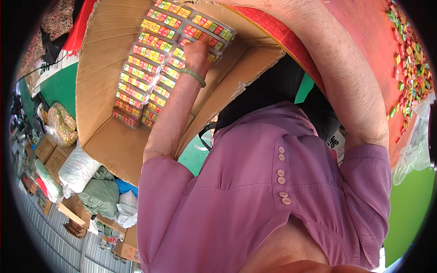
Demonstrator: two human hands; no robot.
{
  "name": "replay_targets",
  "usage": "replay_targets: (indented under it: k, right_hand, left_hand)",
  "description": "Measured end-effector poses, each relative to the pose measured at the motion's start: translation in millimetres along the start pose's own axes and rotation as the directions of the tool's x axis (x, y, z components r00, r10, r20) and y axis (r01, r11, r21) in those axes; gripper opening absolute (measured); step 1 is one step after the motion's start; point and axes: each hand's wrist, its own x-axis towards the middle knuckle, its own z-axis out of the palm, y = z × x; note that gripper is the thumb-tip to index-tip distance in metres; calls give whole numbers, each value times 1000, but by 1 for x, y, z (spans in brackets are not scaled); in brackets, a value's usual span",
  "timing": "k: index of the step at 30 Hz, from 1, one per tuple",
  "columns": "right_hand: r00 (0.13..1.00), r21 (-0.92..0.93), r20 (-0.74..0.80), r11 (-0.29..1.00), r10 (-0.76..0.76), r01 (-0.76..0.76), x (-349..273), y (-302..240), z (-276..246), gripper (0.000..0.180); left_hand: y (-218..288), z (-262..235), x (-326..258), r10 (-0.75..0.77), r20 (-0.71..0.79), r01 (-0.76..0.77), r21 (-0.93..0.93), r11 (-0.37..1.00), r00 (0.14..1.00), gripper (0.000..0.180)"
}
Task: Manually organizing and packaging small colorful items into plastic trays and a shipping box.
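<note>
My left hand [196, 55], with a green bead bracelet [194, 77] at its wrist, reaches into a large open cardboard box [102, 59]. Its fingers are bent at a clear plastic tray [210, 28] packed with small red, yellow and green boxes, and appear to grip it; the fingertips are partly hidden. More such trays [136, 73] stand side by side in long columns within the carton. My right arm [337, 59] stretches up past a red tabletop. Of my right hand [250, 2] only an edge shows at the top of the picture; its fingers are out of sight.
Many loose small coloured boxes [412, 68] lie scattered on the red table [364, 27] at the right, beside a clear plastic bag [415, 141]. Stuffed white sacks [75, 168], a dark green sack [101, 193] and cartons [52, 154] crowd the floor at left.
</note>
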Motion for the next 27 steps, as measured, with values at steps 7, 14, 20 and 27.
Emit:
replay_targets:
  k: [7,14,20,27]
  right_hand:
    - [998,65,43,997,37,-40,0,-2,-4,16]
    - [1000,73,23,997,-15,14,8,6,1,15]
    - [997,89,-15,993,-77,78,7,13,-3,16]
    - [987,547,-16,828,162,-127,-3,20,1,20]
  left_hand:
    - [-6,-7,-6,292,67,-279,556,783,954,53]
    - [-31,-22,-23,510,474,-617,773,150,718,86]
    - [-22,-15,-18,414,439,-557,800,223,797,95]
    - [-14,-23,-32,382,426,-533,811,241,820,93]
